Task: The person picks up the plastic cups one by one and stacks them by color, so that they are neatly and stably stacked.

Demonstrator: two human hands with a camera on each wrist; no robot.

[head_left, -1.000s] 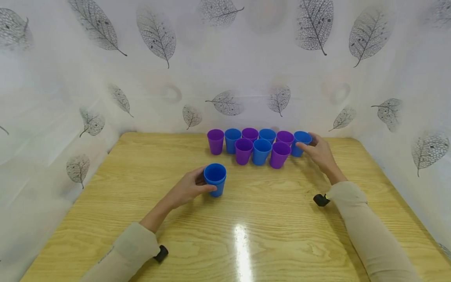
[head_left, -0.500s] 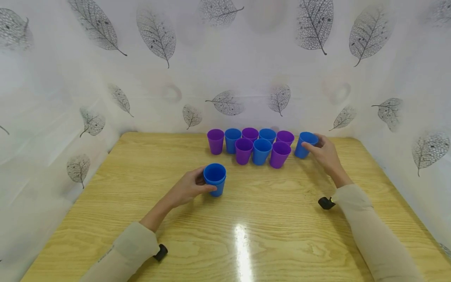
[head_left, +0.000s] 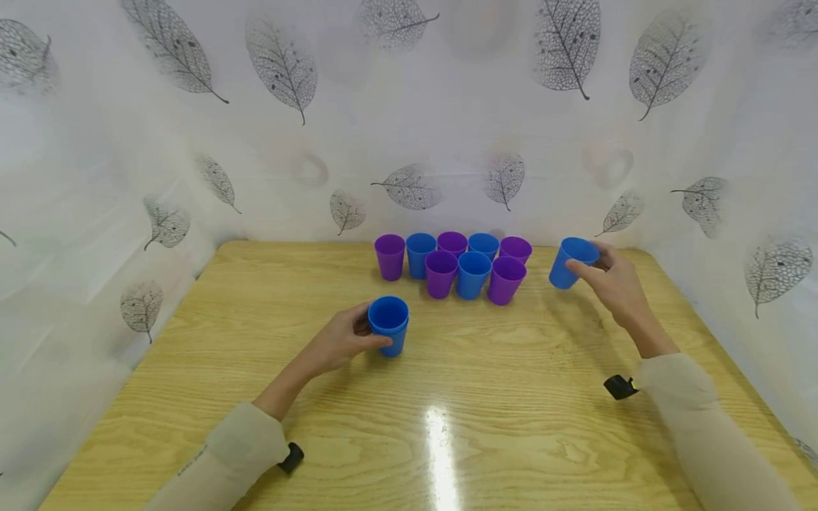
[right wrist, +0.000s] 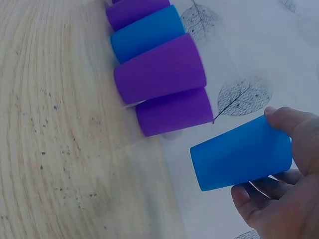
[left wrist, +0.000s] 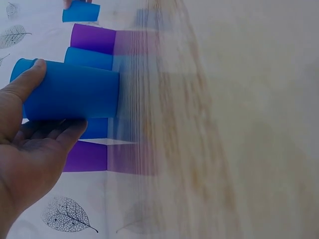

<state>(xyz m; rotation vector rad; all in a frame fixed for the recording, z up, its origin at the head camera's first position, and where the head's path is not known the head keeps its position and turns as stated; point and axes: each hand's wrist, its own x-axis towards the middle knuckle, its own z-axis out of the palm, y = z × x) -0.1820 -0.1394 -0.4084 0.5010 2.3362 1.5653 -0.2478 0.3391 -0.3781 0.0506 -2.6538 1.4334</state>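
Two nested blue cups (head_left: 391, 339) stand on the table in front of the other cups, and my left hand (head_left: 341, 341) grips them from the left, thumb in front and fingers behind. At the right, my right hand (head_left: 616, 284) holds a single blue cup (head_left: 567, 266), tilted a little and raised off the tabletop. In the right wrist view this blue cup (right wrist: 241, 154) sits between the thumb and curled fingers, apart from the purple cups (right wrist: 162, 69). The left wrist view has the gripped blue cup (left wrist: 75, 92) side-on, with the thumb near its rim.
Purple and blue cups stand close together in two rows at the back middle of the table, among them a purple cup (head_left: 390, 259) at the left end and a front purple cup (head_left: 506, 282). Behind them hangs a leaf-patterned cloth (head_left: 255, 177). The wooden table (head_left: 358, 440) is glossy.
My right hand has drawn its blue cup away from the right end of the back row, rightward and up off the table. The left hand and its nested cups stay put.
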